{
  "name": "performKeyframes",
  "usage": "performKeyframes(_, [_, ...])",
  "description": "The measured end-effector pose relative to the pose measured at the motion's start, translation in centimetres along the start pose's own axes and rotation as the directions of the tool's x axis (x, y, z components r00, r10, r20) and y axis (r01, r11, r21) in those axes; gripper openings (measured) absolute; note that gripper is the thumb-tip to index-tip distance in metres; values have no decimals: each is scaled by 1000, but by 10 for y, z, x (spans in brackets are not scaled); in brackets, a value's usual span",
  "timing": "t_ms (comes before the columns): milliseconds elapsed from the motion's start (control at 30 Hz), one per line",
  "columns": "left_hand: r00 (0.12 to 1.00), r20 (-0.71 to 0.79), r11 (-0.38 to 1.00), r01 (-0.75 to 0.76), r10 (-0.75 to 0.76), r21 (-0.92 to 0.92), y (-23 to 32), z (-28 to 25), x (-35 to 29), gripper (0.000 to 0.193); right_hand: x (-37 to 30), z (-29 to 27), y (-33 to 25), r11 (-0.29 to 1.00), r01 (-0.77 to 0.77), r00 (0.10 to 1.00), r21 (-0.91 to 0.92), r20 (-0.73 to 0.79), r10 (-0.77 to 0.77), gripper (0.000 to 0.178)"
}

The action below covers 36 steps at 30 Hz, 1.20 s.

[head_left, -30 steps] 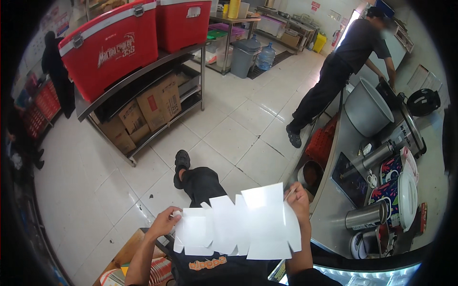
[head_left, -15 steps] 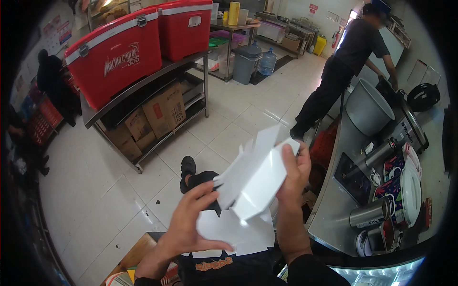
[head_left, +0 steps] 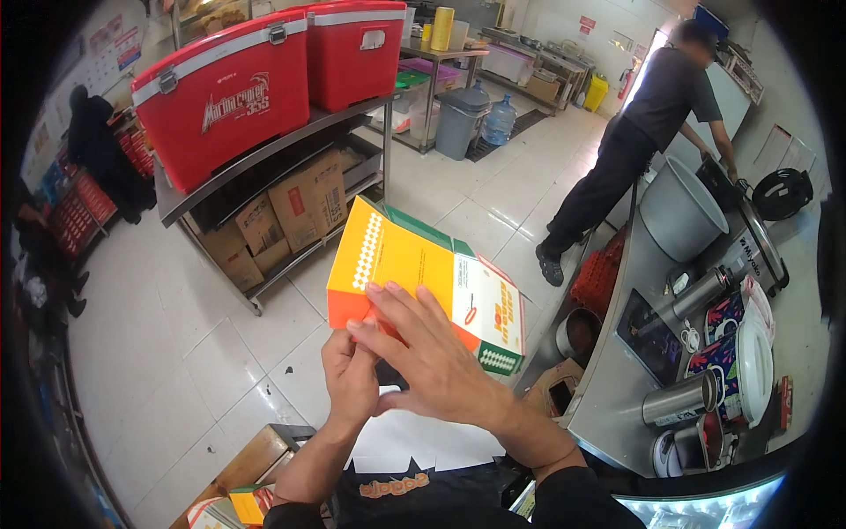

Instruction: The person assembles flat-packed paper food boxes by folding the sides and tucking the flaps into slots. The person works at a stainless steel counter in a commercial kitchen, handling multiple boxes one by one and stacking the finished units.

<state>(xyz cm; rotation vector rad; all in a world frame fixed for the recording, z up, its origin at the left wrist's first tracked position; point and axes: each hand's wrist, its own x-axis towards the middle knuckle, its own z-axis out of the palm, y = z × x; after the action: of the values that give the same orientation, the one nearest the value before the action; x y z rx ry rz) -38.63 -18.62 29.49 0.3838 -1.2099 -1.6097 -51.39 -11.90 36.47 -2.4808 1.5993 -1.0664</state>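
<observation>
A food carton (head_left: 405, 273) of thin printed board, yellow and orange with green and white parts, is partly folded into shape and hangs tilted in front of me. My left hand (head_left: 352, 375) has its fingers closed on the carton's near orange edge. Across the carton's near side lies my right hand (head_left: 441, 366), its fingers stretched over the yellow and orange panels and its fingertips close to the left hand. The carton's inside faces away from view. Below both hands, flat white carton blanks (head_left: 419, 436) rest on my lap, over dark clothing with orange lettering.
At the right, a steel counter (head_left: 608, 388) carries a large grey pot (head_left: 679, 212), steel flasks, a dark tablet (head_left: 649, 335) and a white-lidded container. Red cooler boxes (head_left: 225, 97) stand on a rack. A co-worker (head_left: 652, 115) bends over the counter. Printed cartons (head_left: 251, 504) lie lower left.
The carton has turned from its white inner side to its printed outside and moved left. My right hand has come across to the left hand, which now pinches the carton's edge.
</observation>
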Motion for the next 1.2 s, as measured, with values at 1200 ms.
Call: performKeyframes(1200, [749,-132,719,-548,649,427,55,26,-17,23,16,15,-23,921,322,803,218,-579,-144,26])
